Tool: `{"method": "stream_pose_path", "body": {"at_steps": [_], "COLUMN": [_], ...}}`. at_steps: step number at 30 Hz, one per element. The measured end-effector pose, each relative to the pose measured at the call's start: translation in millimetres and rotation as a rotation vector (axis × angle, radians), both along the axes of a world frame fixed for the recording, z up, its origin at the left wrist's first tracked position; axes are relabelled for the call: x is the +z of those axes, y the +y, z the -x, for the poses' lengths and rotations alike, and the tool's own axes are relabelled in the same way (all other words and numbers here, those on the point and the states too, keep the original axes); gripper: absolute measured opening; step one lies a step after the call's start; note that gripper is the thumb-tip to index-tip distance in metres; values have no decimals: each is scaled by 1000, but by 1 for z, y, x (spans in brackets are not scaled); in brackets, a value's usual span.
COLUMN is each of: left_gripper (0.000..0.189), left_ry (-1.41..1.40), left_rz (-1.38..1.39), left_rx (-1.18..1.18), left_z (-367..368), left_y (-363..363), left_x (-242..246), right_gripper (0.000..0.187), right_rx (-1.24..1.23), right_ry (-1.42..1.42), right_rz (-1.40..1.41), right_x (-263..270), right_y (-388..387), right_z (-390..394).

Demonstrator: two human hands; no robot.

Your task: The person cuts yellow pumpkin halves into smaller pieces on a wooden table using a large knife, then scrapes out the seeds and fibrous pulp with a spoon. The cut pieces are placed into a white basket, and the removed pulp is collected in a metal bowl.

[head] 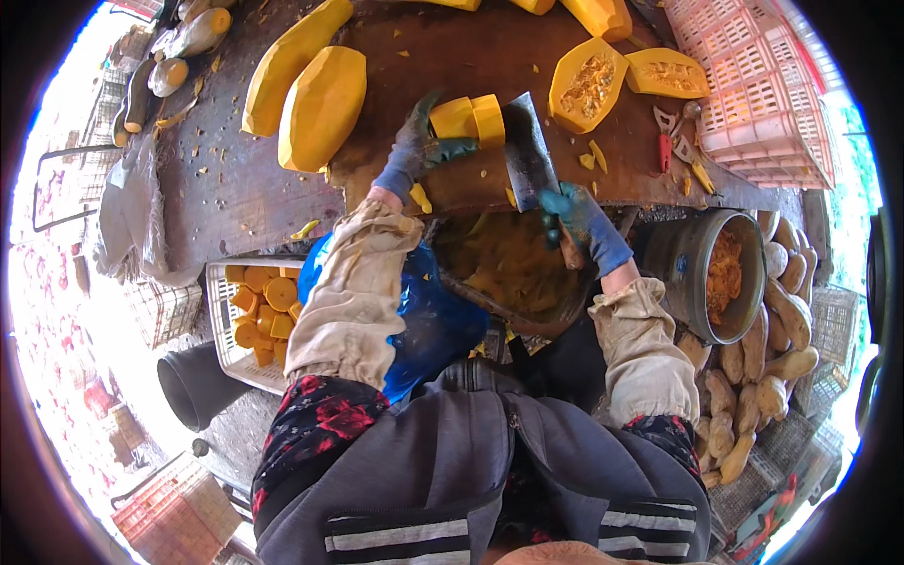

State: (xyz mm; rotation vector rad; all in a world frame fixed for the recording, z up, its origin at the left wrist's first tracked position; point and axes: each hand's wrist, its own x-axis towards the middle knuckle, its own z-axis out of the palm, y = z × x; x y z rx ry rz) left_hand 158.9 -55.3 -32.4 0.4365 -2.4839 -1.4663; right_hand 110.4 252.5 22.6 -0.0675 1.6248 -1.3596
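My left hand (427, 145), in a blue and green work glove, holds peeled pumpkin pieces (454, 119) above the near part of the wooden table (438, 63). Two pieces sit side by side, their right end close to the cleaver blade (530, 152). My gloved right hand (580, 219) grips the cleaver by its handle, blade pointing away from me. Two peeled whole pumpkins (323, 109) lie to the left. On the right rest pumpkin halves (588, 85) with seeds showing. Small yellow scraps are scattered about the table.
A white crate of cut pumpkin (265, 311) stands below left, beside a blue plastic bag (431, 325). Below right are a metal bucket with orange pulp (725, 275) and a heap of unpeeled squash (756, 353). Peelers (664, 141) lie near a pink plastic crate (756, 92).
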Motion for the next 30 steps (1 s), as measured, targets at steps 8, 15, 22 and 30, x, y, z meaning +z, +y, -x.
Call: {"method": "stream_pose_path", "body": {"at_steps": [8,15,22,30], "left_gripper": [88,77,77,57], "left_ry": [30,327,-573,456], "left_rz": [-624,-473,831,-765], "left_rx": [39,311,878,375], "left_z": [-41,-255,-479,-278], "left_y": [-17,-48,-65,-80], "left_x": [37,133,128,23], "right_gripper": [21,27,28,26], "right_rx": [148,863,782,206], "right_ry": [55,716,844,310], "right_rz": [-54,259,505,206], "right_x": [52,97,101,88], "right_y": [-21,-98,-149,-177], "right_z": [-11,-93,-189,-14]}}
